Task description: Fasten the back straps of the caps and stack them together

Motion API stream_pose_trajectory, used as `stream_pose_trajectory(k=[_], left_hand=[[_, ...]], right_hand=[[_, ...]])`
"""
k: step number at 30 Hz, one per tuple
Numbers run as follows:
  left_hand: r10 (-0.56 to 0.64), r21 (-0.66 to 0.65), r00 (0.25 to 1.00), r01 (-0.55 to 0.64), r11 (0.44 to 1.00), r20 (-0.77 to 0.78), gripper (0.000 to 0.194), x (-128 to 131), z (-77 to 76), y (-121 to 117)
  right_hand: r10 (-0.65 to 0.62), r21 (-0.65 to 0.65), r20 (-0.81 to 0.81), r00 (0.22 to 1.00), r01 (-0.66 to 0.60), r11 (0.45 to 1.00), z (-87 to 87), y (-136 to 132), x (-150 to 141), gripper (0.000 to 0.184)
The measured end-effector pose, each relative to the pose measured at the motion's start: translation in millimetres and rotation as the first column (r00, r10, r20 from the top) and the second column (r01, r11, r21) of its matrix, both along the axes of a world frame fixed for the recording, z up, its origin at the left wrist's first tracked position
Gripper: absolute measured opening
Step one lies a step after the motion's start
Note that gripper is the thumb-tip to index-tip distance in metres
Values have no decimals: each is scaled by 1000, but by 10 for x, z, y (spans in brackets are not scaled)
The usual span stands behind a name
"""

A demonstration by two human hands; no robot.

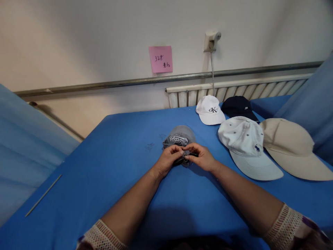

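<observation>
A grey baseball cap (179, 136) with white lettering lies on the blue-covered table, its brim pointing away from me. My left hand (168, 157) is closed in a pinch on the near side of the cap, at its back strap. Opposite it, my right hand (201, 157) pinches a dark part of the same strap between thumb and fingers. A small buckle-like piece (186, 152) shows between my fingertips, too small to make out fully. My fingers hide part of the cap's near edge.
To the right lie a white cap (208, 107), a dark navy cap (238, 106), a pale cap (240, 135) and a beige cap (288, 139). A thin stick (43, 195) rests on the blue table (109, 166) at left. Behind are a radiator (234, 91) and a rail (117, 83).
</observation>
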State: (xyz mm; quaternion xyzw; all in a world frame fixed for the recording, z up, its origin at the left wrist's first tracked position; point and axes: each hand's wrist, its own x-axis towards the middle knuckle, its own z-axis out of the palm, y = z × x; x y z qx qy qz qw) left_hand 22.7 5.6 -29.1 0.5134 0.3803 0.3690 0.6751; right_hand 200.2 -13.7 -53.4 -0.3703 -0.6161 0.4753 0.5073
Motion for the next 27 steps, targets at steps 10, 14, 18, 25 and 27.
stream_pose_trajectory(k=[10,14,18,25,27], left_hand=[[-25,99,999,29,995,-42,42,35,-3,-20],[62,280,993,-32,960,-99,32,72,-61,-24],[131,459,967,-18,888,-216,25,57,-29,-49],[153,550,925,69,832,-348,23,50,41,-105],[161,555,926,61,830,-342,22,54,49,-113]], right_hand=[[-110,35,127,986,107,994,-35,21,9,23],[-45,49,128,991,39,998,5,6,42,26],[6,10,37,999,-6,1000,14,12,74,21],[-56,-24,57,997,57,998,-34,51,63,20],[-60,-24,43,997,61,998,-29,47,50,20]])
